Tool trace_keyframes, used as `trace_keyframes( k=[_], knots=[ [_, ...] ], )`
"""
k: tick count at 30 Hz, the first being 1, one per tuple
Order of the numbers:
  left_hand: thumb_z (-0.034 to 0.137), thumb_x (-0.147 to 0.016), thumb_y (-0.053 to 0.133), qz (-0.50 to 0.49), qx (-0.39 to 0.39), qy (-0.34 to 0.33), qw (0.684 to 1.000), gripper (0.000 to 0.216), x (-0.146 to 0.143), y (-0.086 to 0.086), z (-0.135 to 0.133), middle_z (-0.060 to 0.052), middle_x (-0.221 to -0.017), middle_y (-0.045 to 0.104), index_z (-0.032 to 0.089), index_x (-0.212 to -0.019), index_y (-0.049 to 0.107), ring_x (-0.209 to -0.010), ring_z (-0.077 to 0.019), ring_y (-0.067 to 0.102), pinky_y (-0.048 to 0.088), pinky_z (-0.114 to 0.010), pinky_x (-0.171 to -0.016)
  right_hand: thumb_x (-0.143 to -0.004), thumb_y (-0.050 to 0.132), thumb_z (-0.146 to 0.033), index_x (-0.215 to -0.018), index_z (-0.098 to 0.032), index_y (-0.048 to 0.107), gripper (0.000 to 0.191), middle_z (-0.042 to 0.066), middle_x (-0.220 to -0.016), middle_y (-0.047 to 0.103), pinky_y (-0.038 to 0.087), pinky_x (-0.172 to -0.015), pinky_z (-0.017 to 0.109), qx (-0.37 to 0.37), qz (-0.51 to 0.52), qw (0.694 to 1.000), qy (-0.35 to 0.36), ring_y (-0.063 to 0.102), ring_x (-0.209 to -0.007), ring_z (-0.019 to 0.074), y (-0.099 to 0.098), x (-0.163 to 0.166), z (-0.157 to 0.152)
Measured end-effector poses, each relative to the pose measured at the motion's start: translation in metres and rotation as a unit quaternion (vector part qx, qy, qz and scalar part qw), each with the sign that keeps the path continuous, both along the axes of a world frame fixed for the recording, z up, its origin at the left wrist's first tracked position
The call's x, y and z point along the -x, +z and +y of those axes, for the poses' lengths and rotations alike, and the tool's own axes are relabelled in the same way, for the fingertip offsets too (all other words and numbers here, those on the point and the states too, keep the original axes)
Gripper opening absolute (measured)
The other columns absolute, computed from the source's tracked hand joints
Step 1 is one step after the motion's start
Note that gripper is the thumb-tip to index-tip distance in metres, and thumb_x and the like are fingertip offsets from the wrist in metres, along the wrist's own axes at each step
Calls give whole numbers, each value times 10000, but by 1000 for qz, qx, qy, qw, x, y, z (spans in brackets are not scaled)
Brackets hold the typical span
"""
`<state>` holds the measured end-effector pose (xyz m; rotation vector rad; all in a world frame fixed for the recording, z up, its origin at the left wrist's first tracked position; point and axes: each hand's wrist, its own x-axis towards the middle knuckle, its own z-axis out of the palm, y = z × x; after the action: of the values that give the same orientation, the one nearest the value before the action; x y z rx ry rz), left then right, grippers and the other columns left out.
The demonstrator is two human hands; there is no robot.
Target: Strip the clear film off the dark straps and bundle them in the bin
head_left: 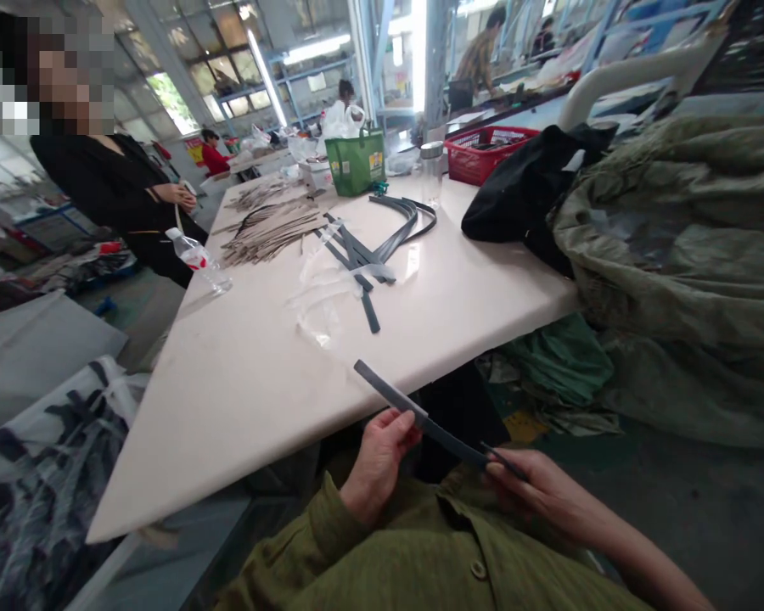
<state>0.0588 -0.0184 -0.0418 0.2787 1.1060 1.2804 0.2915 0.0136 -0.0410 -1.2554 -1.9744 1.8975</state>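
I hold a long dark grey strip (407,409) in front of my lap, just off the near edge of the white table (248,382). My left hand (379,462) pinches the strip near its middle, fingers closed on it. Gripping the strip's lower right end is my right hand (535,485), also closed. More dark strips (362,255) lie crossed on the table beyond, partly under clear plastic wrapping (322,293). A stack of brownish strips (271,231) lies further back.
A plastic water bottle (197,259) lies at the table's left edge beside a person in black (118,191). A green bag (355,161), a jar (431,170), a red basket (487,153) and a black bag (522,199) stand at the back. Olive fabric (681,271) is heaped on the right.
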Motion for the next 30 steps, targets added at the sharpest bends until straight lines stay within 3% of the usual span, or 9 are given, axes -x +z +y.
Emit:
trace_keyframes(
  k=[4, 8, 11, 13, 16, 20, 24, 27, 30],
  knots=[
    [335, -715, 796, 9, -17, -113, 993, 279, -20, -2, -9, -80, -871, 717, 114, -879, 746, -773, -157, 622, 481, -269, -770, -958, 353, -621, -806, -151, 590, 547, 47, -713, 619, 417, -564, 248, -72, 12, 997, 13, 547, -600, 145, 6, 28, 6],
    [339, -716, 795, 30, -28, -45, 998, 253, -19, 0, -8, -60, -852, 711, 135, -861, 757, -768, -140, 598, 459, -248, -761, -975, 364, -580, -859, -159, 605, 498, 55, -808, 651, 455, -630, 257, -55, 4, 997, 56, 585, -667, 157, 5, -1, 8],
    [350, -699, 810, 23, -20, -7, 1000, 255, -14, -5, -8, -51, -846, 703, 149, -849, 764, -749, -123, 580, 444, -234, -731, -964, 363, -607, -777, -170, 572, 519, 43, -738, 618, 453, -624, 257, -28, -26, 998, 43, 581, -657, 162, 0, -33, 4],
    [361, -693, 812, 17, -13, -41, 999, 270, -16, -10, -10, -54, -811, 693, 140, -841, 765, -730, -127, 576, 434, -242, -713, -951, 357, -636, -731, -177, 544, 542, 31, -681, 585, 429, -595, 254, -37, -43, 998, 27, 556, -623, 157, -4, -35, 3],
    [375, -664, 828, 23, -4, -126, 992, 310, -24, -17, -14, -57, -729, 671, 110, -812, 763, -666, -127, 551, 405, -251, -670, -942, 358, -655, -737, -181, 530, 544, 19, -653, 567, 391, -566, 248, -66, -42, 996, 36, 517, -586, 146, -5, -6, 7],
    [378, -676, 811, 33, -16, -141, 989, 319, -28, -20, -15, -61, -739, 686, 109, -843, 771, -639, -125, 536, 381, -254, -642, -946, 356, -651, -762, -173, 569, 555, 26, -671, 582, 393, -578, 255, -92, -24, 994, 52, 530, -603, 154, -2, 24, 14],
    [366, -686, 792, 64, -14, -113, 991, 293, -24, -21, -14, -64, -734, 693, 121, -847, 782, -643, -130, 546, 392, -252, -641, -949, 358, -639, -811, -178, 581, 530, 43, -768, 619, 446, -646, 271, -26, -13, 997, 75, 578, -677, 174, -7, -11, 7],
    [370, -670, 791, 63, 0, -120, 991, 311, -24, -22, -14, -64, -735, 690, 125, -860, 786, -644, -127, 548, 393, -249, -644, -929, 360, -672, -770, -191, 545, 539, 39, -731, 605, 449, -621, 273, 14, -29, 999, 43, 579, -661, 183, -19, -37, -2],
    [385, -632, 809, 56, 0, -158, 986, 329, -27, -21, -14, -46, -680, 664, 122, -828, 787, -606, -110, 509, 369, -246, -625, -934, 346, -667, -770, -192, 547, 542, 32, -696, 586, 427, -598, 274, -15, -30, 999, 35, 554, -631, 180, -25, -23, -2]
  ],
)
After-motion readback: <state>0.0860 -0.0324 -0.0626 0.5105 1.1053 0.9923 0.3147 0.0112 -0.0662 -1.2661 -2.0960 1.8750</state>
